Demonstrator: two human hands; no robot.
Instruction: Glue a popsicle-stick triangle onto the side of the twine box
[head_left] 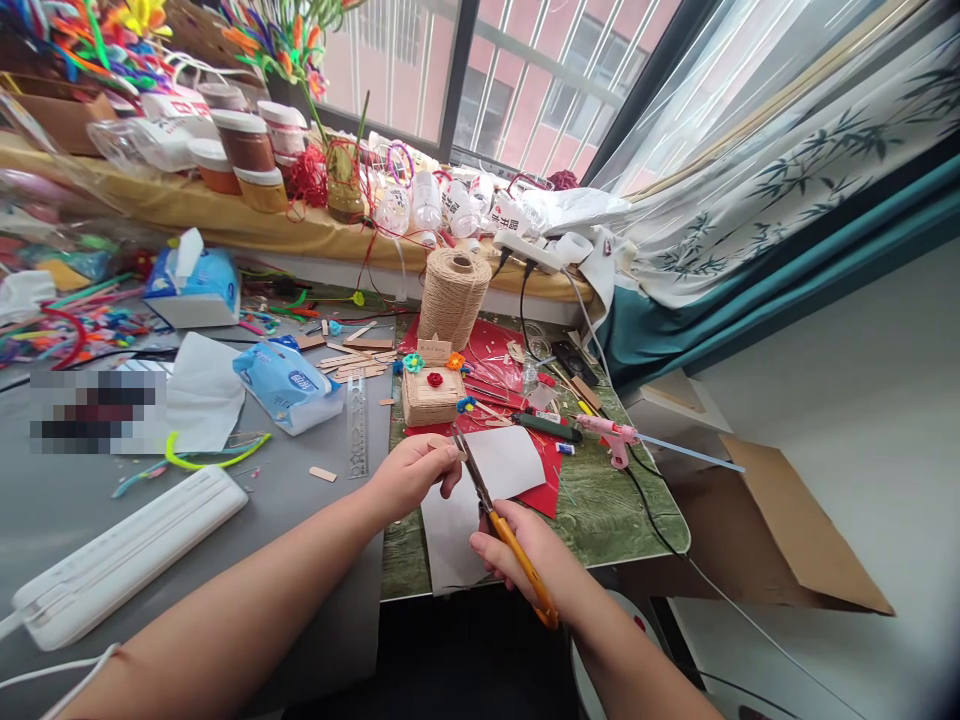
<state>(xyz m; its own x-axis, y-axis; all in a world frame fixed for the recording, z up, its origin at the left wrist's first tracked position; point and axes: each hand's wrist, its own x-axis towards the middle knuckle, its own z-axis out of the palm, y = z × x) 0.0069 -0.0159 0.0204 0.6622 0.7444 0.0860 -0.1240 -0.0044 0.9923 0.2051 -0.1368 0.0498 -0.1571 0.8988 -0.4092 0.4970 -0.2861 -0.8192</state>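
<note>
Gripping hand, head view: right hand (517, 545), clamped round the orange-handled scissors (517, 556); blades point up and away, tips just beside the left hand.
Pinching hand: left hand (420, 472), thumb and fingertips together on a small pale piece (461, 455), its kind too small to tell.
Paper: white sheet (514, 462), below both hands, overlapping a red sheet (551, 497) on the green tabletop (615, 530).
Twine box: one twine-covered box (429, 402), just beyond the left hand, dressed with a red rose (435, 379) and blue and orange flowers; small card (434, 349) upright on top.
Twine: one tall spool (455, 297), upright behind the box.
Glue gun: one, pink (611, 437), right of the paper, pale blue stick protruding.
Handled tool: one, dark green (549, 427), lying between paper and glue gun.
Ruler: one, clear (358, 425), on the grey surface, left of the box.
Wooden sticks: loose pile (361, 360), beyond the ruler.
Tissues: blue soft pack (283, 388), left of the ruler; blue box (193, 288), farther back.
</note>
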